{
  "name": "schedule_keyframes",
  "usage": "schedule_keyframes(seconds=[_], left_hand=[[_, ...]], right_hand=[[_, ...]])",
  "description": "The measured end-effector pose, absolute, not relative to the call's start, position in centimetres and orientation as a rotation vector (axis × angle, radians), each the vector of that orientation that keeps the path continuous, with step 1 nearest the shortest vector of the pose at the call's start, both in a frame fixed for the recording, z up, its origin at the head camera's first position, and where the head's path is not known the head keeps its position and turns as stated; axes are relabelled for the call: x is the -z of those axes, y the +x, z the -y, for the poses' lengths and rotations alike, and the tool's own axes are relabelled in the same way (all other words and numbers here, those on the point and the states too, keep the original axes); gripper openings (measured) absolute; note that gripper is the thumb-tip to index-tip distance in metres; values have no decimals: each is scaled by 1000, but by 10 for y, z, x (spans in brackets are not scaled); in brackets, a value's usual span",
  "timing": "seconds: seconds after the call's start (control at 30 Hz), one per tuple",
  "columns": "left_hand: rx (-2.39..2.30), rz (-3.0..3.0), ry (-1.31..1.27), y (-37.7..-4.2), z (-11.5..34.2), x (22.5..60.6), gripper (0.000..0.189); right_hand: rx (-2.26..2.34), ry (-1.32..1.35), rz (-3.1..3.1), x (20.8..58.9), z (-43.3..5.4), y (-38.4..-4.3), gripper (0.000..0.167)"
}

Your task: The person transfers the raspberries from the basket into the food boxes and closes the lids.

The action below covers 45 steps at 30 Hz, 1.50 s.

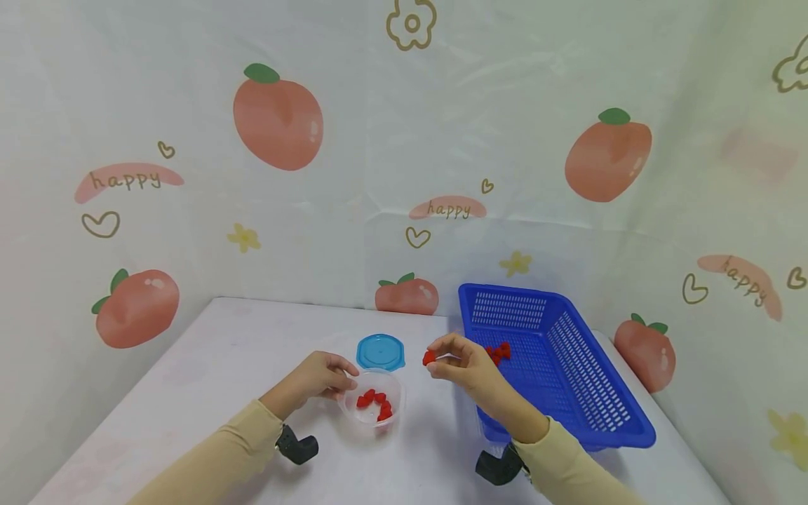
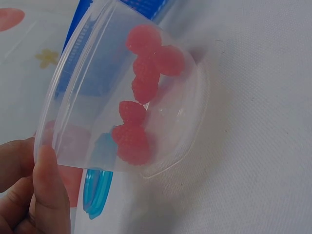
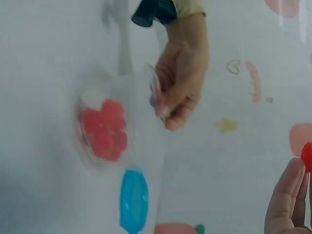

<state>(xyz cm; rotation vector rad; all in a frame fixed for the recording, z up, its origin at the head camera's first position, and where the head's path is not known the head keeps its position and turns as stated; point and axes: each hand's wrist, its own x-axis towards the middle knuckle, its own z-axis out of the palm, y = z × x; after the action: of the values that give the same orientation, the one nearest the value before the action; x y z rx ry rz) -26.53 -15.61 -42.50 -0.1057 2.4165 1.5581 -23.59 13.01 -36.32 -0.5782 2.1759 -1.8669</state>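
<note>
My left hand (image 1: pixel 318 376) pinches the rim of a clear plastic tub (image 2: pixel 105 83) between thumb and fingers. Several red raspberries (image 2: pixel 145 39) lie at the bottom of the tub, seen through its wall in both wrist views. To the right, my right hand (image 1: pixel 463 361) pinches one red raspberry (image 1: pixel 428 358) between thumb and fingertips, in the air between the tub and a blue basket (image 1: pixel 606 372). In the right wrist view this raspberry (image 3: pixel 306 157) shows at the right edge, partly cut off. A few more raspberries (image 1: pixel 503 351) lie in the basket, partly behind my right hand.
A round blue lid (image 1: pixel 381 351) lies on the white table (image 1: pixel 252 337) just behind the tub. The basket's high slatted walls stand at the right side of the table. Behind the table hangs a white cloth (image 1: pixel 341 245) printed with fruit.
</note>
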Motion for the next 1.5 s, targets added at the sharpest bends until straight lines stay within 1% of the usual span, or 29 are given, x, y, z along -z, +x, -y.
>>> schedule_keyframes(seconds=[0.2,0.4,0.8,1.07,1.5], left_hand=[[-1557,-2419,-115,-265,156,424,19],[-1567,-2413,-129,-266,155,426,19],[-1564,-2412,-115,-267,156,428,21],[-1563,-2421,-108,-266,156,427,20],[-1574,-2409,-67,-265,157,426,18]], right_hand=[[1856,-540,-2117,379,-111,-231,36],[1903,-517,-2031,398,-97,-230,32],[1892,-433,-2028,426,-82,-235,30],[1881,-442,-2048,432,-80,-236,31],[1853,-454,-2081,430,-77,-236,32]])
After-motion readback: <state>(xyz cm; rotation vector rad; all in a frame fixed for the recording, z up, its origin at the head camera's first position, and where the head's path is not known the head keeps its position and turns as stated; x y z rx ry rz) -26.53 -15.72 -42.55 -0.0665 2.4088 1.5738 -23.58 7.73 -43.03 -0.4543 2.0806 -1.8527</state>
